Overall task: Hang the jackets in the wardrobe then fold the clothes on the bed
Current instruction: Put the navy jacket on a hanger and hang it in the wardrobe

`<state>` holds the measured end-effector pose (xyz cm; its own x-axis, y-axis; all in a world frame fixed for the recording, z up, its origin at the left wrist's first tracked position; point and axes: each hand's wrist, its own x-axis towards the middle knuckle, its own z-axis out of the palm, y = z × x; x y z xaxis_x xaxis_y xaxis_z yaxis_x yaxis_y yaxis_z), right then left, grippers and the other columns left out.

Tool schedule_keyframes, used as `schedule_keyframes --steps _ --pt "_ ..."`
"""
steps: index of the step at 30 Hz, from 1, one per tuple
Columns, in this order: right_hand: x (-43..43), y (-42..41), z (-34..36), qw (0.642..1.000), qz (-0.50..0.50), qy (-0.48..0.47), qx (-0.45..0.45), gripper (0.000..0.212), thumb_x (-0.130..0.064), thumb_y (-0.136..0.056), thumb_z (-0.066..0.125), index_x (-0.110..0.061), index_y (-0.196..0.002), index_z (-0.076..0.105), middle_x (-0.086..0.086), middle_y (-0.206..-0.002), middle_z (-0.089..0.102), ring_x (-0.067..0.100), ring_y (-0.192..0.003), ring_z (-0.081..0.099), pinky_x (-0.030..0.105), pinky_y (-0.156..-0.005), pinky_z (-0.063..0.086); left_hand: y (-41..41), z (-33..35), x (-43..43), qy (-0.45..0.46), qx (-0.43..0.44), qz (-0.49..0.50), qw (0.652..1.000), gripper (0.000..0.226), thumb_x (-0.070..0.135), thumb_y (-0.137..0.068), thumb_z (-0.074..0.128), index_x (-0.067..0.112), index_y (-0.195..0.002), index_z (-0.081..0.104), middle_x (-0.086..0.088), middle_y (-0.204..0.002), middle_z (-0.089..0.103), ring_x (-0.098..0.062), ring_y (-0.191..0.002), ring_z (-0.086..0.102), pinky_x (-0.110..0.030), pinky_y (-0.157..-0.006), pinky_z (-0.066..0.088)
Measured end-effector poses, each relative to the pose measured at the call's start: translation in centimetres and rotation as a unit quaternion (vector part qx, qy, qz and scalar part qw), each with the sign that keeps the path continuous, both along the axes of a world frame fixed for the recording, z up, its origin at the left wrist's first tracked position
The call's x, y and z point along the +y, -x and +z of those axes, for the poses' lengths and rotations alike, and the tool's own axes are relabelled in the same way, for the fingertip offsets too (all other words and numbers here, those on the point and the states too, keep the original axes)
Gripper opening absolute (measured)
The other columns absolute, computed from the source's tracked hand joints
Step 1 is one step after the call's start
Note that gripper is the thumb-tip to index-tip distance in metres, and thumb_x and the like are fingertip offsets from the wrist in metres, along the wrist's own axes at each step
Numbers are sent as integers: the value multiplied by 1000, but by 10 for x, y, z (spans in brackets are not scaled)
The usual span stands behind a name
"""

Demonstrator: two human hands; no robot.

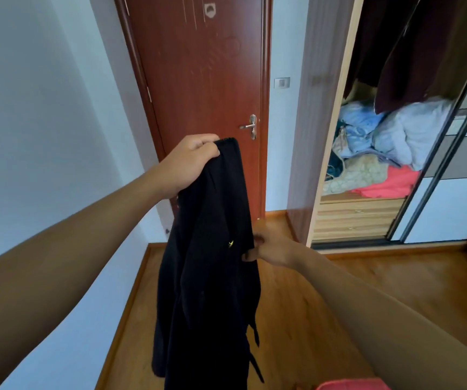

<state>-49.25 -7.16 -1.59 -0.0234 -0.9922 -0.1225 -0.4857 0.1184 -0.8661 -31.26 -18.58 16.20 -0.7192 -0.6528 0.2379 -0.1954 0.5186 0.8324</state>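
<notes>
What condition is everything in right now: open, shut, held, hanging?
Black jacket: held up, hanging limp.
Left hand: grips its top.
Right hand: pinches its edge.
Room door: shut.
Wardrobe: open.
Dark clothes: hanging inside it.
Bedding: piled loosely beneath them.
Drawers: shut.

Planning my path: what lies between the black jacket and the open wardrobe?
Head view: the right hand, pinching the black jacket at its edge, then bare wood floor up to the wardrobe.

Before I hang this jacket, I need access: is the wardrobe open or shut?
Open: the wardrobe shows hung dark clothes and piled bedding past its sliding door.
</notes>
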Motion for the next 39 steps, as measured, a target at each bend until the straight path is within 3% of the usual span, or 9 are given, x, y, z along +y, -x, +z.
schedule_keyframes --steps 7,12,16,20,23,26,29,35,39 --pt "-87 84 -18 990 -126 -4 -62 37 -19 -101 60 -29 -138 60 -9 -132 66 18 -126 60 40 -112 45 92 -12 -127 -20 33 -36 999 34 29 -85 47 -4 -90 49 -7 -83 49 -24 -75 45 -40 -71 31" --pt "-122 167 3 958 -281 46 -25 25 -14 -99 57 -21 -122 63 1 -118 70 22 -113 64 42 -103 49 159 -16 -215 -54 33 -67 996 37 39 -79 49 12 -97 66 -7 -91 63 -21 -82 58 -38 -78 39" --pt "-126 226 35 925 -369 77 44 18 -11 -97 58 -26 -87 56 -4 -85 61 17 -84 57 30 -71 41 215 -24 -258 -53 -13 -99 994 32 39 -84 52 25 -103 72 -12 -106 74 -22 -90 67 -39 -83 45" --pt "-120 286 70 898 -415 90 115 12 -14 -98 59 -21 -92 52 -2 -79 55 13 -71 50 28 -63 37 274 -25 -278 -41 -122 -156 979 27 58 -81 60 42 -97 75 9 -101 77 -9 -92 74 -28 -84 57" --pt "-111 333 94 881 -429 103 169 9 -13 -98 59 -19 -97 52 -5 -78 54 12 -70 48 21 -59 34 325 -19 -285 -74 -206 -218 951 28 74 -86 57 54 -93 75 36 -90 71 20 -82 64 -8 -73 51" --pt "-103 384 116 869 -435 106 211 6 -16 -99 58 -18 -103 54 2 -84 58 17 -72 50 30 -66 39 383 -14 -294 -163 -296 -277 900 60 86 -77 56 43 -113 75 21 -120 71 -2 -111 67 -30 -97 46" --pt "-98 442 134 859 -436 130 235 3 -17 -100 56 -18 -102 53 4 -82 59 16 -67 50 29 -60 38 449 -12 -295 -198 -316 -298 879 71 78 -78 58 28 -126 70 1 -134 67 -22 -121 65 -41 -99 47" --pt "-93 566 163 846 -434 176 257 5 -16 -100 54 -20 -98 52 4 -75 58 17 -60 50 16 -47 37 577 -7 -280 -249 -330 -352 840 75 86 -70 61 32 -121 74 4 -131 69 -20 -122 65 -38 -90 56" --pt "-84 640 181 832 -435 186 289 9 -17 -100 52 -24 -96 48 7 -76 60 18 -59 51 27 -50 41 656 -10 -261 -280 -308 -376 828 67 76 -77 63 28 -124 73 1 -138 64 -21 -127 62 -37 -99 52"
